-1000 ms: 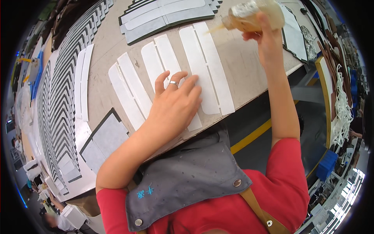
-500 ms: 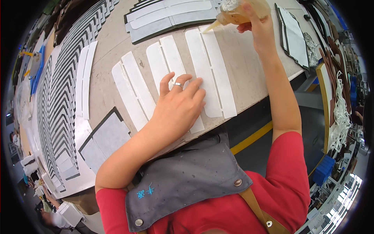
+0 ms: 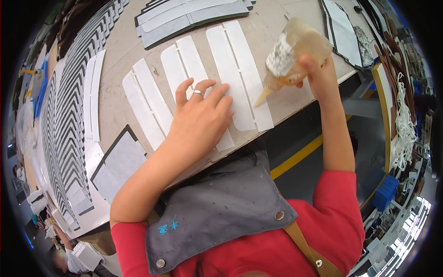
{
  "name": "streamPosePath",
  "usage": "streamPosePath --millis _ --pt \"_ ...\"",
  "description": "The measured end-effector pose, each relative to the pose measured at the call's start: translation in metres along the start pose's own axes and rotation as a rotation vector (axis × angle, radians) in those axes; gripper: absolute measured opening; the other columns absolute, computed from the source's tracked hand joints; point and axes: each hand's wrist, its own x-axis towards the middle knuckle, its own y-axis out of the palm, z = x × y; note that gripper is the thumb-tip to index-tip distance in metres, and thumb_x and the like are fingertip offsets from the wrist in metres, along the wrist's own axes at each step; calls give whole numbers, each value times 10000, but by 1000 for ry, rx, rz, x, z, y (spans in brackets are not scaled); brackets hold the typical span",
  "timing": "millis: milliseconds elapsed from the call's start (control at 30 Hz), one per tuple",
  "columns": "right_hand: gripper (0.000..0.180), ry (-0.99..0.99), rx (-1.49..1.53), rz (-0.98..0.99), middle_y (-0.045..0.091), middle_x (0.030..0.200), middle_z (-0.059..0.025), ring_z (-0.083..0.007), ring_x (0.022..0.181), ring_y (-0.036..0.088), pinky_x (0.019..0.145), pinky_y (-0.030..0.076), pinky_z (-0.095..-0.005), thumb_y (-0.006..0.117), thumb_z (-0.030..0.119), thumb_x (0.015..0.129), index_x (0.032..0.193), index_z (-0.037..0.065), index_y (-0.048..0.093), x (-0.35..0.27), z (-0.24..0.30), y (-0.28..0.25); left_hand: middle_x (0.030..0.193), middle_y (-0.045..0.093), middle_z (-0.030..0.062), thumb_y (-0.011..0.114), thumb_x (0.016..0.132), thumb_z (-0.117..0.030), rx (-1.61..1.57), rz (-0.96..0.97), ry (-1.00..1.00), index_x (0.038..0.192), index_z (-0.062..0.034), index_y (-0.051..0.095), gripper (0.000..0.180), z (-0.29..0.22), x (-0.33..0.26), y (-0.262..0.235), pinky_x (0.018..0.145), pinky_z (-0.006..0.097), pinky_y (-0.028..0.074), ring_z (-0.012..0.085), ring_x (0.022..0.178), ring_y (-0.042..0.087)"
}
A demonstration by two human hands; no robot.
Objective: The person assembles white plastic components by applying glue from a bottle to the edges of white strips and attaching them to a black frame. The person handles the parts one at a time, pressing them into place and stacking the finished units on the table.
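In my right hand (image 3: 318, 76) is a squeeze glue bottle (image 3: 293, 53), translucent with amber liquid and a foil-like wrap near its neck. Its yellowish nozzle (image 3: 262, 98) points down over the slotted right white panel (image 3: 235, 69); whether the tip touches cannot be told. My left hand (image 3: 200, 108), a ring on one finger, rests with bent, spread fingers on the middle white panel (image 3: 184, 60) and partly covers it. Fingertips reach the right panel's edge. Left of that lies another slotted white panel (image 3: 145, 99), with a shiny streak along its slot.
Dark-edged grey-white panels (image 3: 194, 21) lie at the table's back. Long rows of overlapping dark-edged pieces (image 3: 76, 124) run along the left. A narrow white strip pair (image 3: 93, 94) and a dark-edged piece (image 3: 121, 161) lie nearer. More panels (image 3: 341, 34) sit far right, beside crumpled foil (image 3: 364, 46).
The glue bottle has come from the right panel's far end down toward its near end, in my right hand. My left hand stays on the middle panel; the view has shifted slightly.
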Motion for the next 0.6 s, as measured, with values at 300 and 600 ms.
streamPosePath --millis 300,600 --pt "900 -337 -202 170 548 1067 -58 -149 980 533 840 431 -294 899 256 448 1178 4 437 -42 27 5 1121 557 38 605 768 -137 37 4 4 923 -73 583 169 -1 1 1 992 443 209 235 1097 478" --pt "787 -450 -99 140 566 1056 -94 -179 980 561 823 465 -327 836 227 557 1192 -1 431 -28 38 -14 1113 558 48 605 766 -129 8 -15 9 912 -67 575 162 0 0 2 986 451 218 242 1087 486"
